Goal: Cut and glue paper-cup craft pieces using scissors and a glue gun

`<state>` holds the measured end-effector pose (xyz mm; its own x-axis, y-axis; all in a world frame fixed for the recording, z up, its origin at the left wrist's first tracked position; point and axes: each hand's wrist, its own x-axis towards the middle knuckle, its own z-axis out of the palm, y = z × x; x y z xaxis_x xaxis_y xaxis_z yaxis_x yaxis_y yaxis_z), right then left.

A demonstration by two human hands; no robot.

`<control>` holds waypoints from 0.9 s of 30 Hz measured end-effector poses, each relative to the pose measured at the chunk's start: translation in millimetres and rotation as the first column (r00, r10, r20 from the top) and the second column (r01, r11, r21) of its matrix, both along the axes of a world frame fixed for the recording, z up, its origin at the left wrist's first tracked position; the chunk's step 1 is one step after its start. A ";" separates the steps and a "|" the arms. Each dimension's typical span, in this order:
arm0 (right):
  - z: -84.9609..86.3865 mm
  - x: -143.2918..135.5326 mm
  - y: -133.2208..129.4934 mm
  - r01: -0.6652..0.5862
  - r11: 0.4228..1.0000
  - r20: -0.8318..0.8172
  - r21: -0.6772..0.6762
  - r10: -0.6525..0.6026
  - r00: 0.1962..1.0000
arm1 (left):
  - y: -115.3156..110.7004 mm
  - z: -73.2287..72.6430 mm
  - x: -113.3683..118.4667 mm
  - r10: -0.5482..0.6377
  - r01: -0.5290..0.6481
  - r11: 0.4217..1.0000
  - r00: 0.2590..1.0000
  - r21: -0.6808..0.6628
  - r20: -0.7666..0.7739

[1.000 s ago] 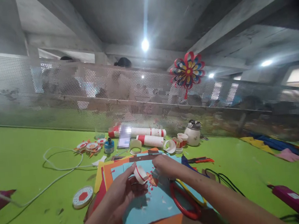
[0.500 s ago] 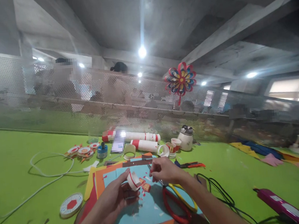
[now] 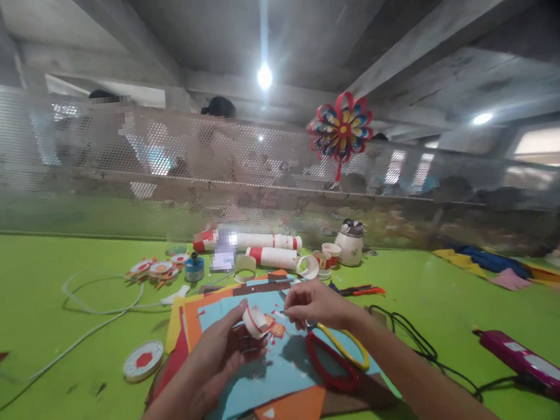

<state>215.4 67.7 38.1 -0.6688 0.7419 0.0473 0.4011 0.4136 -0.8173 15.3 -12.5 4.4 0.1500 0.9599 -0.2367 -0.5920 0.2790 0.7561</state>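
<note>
My left hand [image 3: 219,356] is closed around a short white piece of paper cup [image 3: 254,321] with a red band, held tilted above the light blue paper [image 3: 275,380]. Just right of it, my right hand [image 3: 312,304] has its fingers pinched together; whatever is between them is too small to name. An orange and red printed scrap [image 3: 277,329] shows between the hands, with tiny red and white bits around it. Scissors with red and yellow handles [image 3: 343,383] lie below my right hand, their blades partly hidden.
White paper cup stacks [image 3: 274,257], a phone [image 3: 223,251], a blue bottle [image 3: 194,268] and a white jar [image 3: 350,243] stand behind. A tape roll [image 3: 143,361] lies left. Black cable and a purple tool [image 3: 529,365] lie right. A mesh screen [image 3: 266,159] borders the table; people are beyond it.
The camera view has shifted, so the table things appear slightly higher and farther right. Both hands keep nearly the same pose, the left still holding the paper cup piece.
</note>
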 end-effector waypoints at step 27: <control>19.9 -20.0 -29.3 0.084 0.980 -0.025 0.183 -0.081 0.996 | -1.7 -0.9 2.5 -0.205 0.204 0.979 0.978 -0.022 -0.040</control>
<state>195.3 38.4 58.1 -0.6038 0.7721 0.1983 0.4267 0.5232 -0.7377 17.8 -14.1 3.6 0.3322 0.9057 -0.2635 -0.4895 0.4043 0.7726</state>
